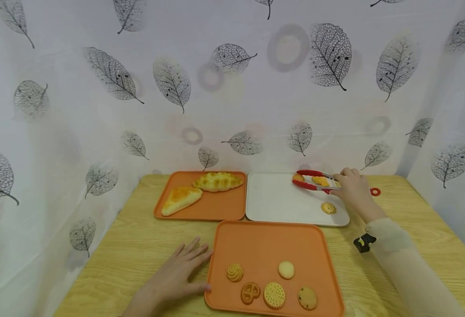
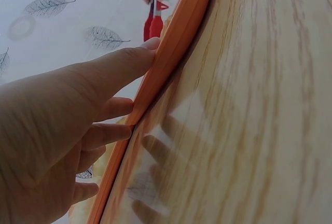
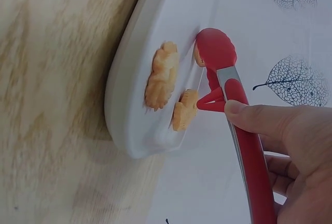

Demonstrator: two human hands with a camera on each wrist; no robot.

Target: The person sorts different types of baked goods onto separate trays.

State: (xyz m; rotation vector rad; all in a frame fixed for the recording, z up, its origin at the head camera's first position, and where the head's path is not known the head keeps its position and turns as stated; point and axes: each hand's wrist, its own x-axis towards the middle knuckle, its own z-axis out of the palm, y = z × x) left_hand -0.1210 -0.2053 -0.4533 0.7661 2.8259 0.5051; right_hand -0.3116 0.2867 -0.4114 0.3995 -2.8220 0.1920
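My right hand (image 1: 355, 191) grips red-and-metal kitchen tongs (image 3: 254, 167) over the back right of the white tray (image 1: 274, 200). The red tong heads reach either side of a small golden cookie (image 1: 298, 177), mostly covered by them in the right wrist view. Two more scalloped cookies lie on this tray: one (image 1: 320, 181) below the tongs, another (image 1: 329, 208) nearer the front right corner. With fingers spread, my left hand (image 1: 177, 275) is at the left edge of the front orange tray (image 1: 256, 246); in the left wrist view its thumb and fingertips meet the tray's side (image 2: 171, 42).
The front tray carries a swirl cookie (image 1: 234, 273), a pretzel cookie (image 1: 250, 293), a round dotted biscuit (image 1: 274, 295), a plain one (image 1: 286, 270) and a speckled one (image 1: 307, 298). Behind, another orange tray (image 1: 216, 213) holds two bread pieces. A leaf-print curtain (image 1: 232, 101) surrounds the wooden table (image 1: 137, 246).
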